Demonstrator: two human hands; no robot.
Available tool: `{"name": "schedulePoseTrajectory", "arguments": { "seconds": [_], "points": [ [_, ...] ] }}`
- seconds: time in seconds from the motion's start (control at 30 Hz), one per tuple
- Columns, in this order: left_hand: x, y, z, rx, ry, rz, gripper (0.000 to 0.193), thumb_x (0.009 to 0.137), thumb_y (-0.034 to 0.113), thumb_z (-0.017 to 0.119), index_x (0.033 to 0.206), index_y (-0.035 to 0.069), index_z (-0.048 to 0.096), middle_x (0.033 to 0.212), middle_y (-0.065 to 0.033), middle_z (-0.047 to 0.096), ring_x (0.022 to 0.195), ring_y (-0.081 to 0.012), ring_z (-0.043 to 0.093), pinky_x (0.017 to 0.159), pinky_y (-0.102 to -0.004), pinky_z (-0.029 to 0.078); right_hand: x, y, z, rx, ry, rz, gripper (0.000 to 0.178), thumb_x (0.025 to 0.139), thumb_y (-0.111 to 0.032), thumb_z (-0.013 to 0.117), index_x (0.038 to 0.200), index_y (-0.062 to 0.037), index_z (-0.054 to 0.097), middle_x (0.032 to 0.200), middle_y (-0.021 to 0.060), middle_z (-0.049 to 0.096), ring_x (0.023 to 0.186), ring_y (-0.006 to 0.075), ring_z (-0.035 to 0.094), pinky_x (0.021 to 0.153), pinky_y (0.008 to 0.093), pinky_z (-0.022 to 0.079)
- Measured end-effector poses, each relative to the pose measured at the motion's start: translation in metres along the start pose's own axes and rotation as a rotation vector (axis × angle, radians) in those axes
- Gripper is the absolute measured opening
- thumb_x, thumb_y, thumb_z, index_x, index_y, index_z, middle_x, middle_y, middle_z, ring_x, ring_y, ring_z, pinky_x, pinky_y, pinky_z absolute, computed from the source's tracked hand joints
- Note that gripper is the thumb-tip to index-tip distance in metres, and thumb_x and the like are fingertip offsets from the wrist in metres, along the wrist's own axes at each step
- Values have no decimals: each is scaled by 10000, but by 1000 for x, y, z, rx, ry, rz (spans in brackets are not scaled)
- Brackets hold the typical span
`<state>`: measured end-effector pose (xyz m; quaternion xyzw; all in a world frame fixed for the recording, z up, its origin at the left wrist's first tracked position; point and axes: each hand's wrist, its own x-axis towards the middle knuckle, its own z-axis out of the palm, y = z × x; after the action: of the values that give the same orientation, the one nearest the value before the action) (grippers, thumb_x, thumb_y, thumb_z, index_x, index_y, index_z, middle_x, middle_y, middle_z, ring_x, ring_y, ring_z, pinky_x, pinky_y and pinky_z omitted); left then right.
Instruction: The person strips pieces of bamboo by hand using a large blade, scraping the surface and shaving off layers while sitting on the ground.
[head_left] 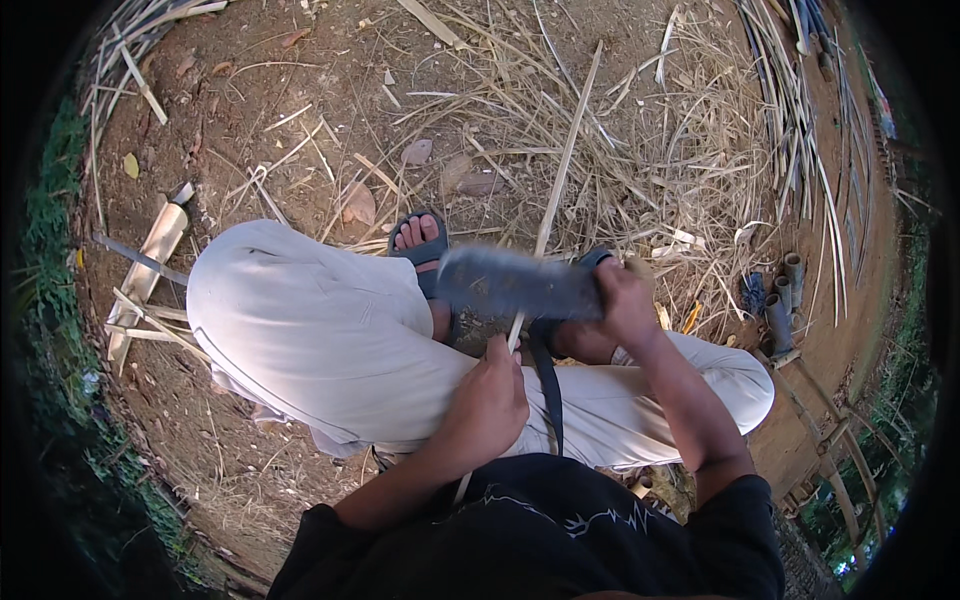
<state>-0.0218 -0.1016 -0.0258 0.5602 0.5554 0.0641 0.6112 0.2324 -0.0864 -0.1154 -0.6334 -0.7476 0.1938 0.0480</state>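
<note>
My left hand (488, 402) is closed around the lower part of a long, thin bamboo strip (568, 150), in front of my lap. The strip runs from there up and away to the right, over the ground. My right hand (630, 308) grips the handle of a broad-bladed machete (512, 284), its grey blade blurred and pointing left across the strip. The blade hides part of the strip; whether the two touch, I cannot tell. A dark strap (547, 395) hangs over my light trousers beside the left hand.
Loose bamboo shavings (690, 150) cover the ground ahead. Split bamboo pieces (150, 265) lie left of my knee, beside a thin curved grey strip (135, 256). Long strips (795, 130) are bunched at the far right, near short bamboo tubes (780, 315) and a pole frame (840, 445).
</note>
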Motion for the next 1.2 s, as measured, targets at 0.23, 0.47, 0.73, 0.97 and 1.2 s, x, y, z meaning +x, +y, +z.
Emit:
{"name": "schedulePoseTrajectory", "arguments": {
  "seconds": [0.23, 0.47, 0.73, 0.97, 1.2],
  "points": [
    [-3, -5, -3, -19, -4, -6, 170, 975, 84, 451, 1041, -65, 402, 892, -343, 595, 854, -524, 586, 742, -585, 439, -2, 3, -5, -152, -50, 38, 385, 620, -279, 777, 892, -84, 587, 816, 150, 682, 744, 315, 697, 605, 417, 532],
    [-1, -9, -5, -28, -31, -14, 177, 972, 42, 440, 1131, -37, 452, 922, -300, 612, 886, -494, 604, 765, -531, 460, 24, 40, 15, 12, -104, 284, 385, 583, -278, 779, 855, -86, 586, 779, 138, 666, 719, 325, 657, 679, 427, 514],
    [0, -14, -10, -20, -5, 48, 139, 946, 23, 473, 1047, -55, 419, 893, -323, 609, 852, -508, 596, 731, -558, 454, 62, 37, -4, -98, -123, 364, 215, 750, -157, 682, 889, -26, 582, 804, 190, 679, 740, 380, 676, 674, 476, 550],
    [-1, -15, -10, -32, 16, 9, 133, 965, 22, 448, 1084, -36, 458, 864, -292, 603, 830, -480, 610, 710, -501, 472, 40, 14, -3, -211, -6, -184, 253, 743, -214, 707, 865, -60, 548, 746, 160, 661, 689, 365, 664, 632, 459, 530],
    [5, -22, -11, -17, 28, 35, 123, 970, 36, 448, 1066, -39, 465, 841, -292, 603, 779, -476, 611, 680, -485, 477, 73, 56, 19, -124, -97, 352, 326, 685, -240, 750, 891, -84, 552, 743, 121, 673, 754, 341, 688, 651, 449, 512]
  ]
}}
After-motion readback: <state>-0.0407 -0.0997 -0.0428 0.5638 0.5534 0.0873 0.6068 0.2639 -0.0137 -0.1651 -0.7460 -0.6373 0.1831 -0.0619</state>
